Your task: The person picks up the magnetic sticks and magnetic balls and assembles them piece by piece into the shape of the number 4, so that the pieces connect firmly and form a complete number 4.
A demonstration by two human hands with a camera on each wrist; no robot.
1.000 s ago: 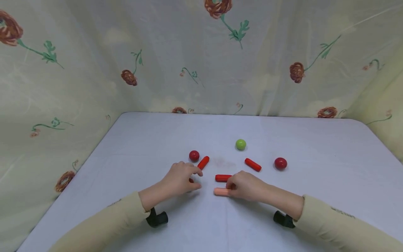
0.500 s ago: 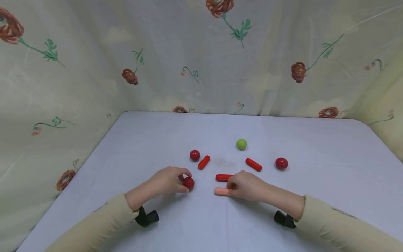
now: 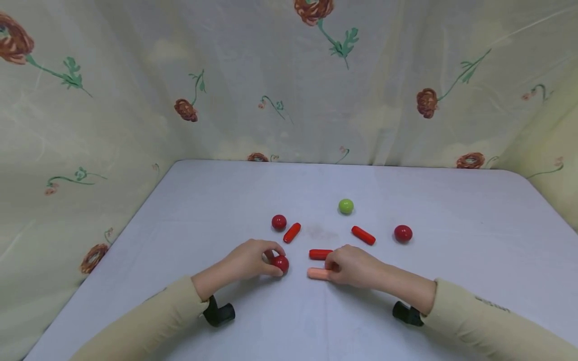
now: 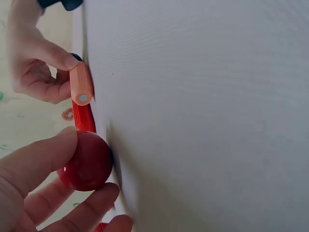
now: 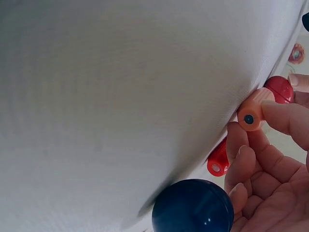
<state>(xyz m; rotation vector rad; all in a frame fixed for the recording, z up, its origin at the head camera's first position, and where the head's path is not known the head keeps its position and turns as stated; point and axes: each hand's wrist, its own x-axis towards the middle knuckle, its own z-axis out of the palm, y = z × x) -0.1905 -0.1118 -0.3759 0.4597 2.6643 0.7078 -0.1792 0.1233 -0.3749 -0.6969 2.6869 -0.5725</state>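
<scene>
Left hand [image 3: 250, 259] grasps a glossy red ball [image 3: 281, 264], thumb on one side and fingers on the other; whether the ball bears on the white table [image 3: 217, 200] cannot be determined. Right hand [image 3: 354, 266] pinches a peach stick [image 3: 318, 274] between thumb and fingers, covering its right end in the head view. The held ball sits left of this stick, near it but apart. Just beyond the peach stick, and roughly parallel to it, lies a red stick [image 3: 320, 254], its right end hidden by the same hand. The right wrist view shows a dark blue ball [image 5: 193, 208] near the right hand; contact between them cannot be determined. Farther out, a second red ball [image 3: 279, 222] lies just beside a slanted red stick [image 3: 292, 233]. To the right are a green ball [image 3: 345, 206], another slanted red stick [image 3: 363, 235] and a third red ball [image 3: 403, 233]. A flower-patterned curtain [image 3: 239, 60] hangs behind the table.
</scene>
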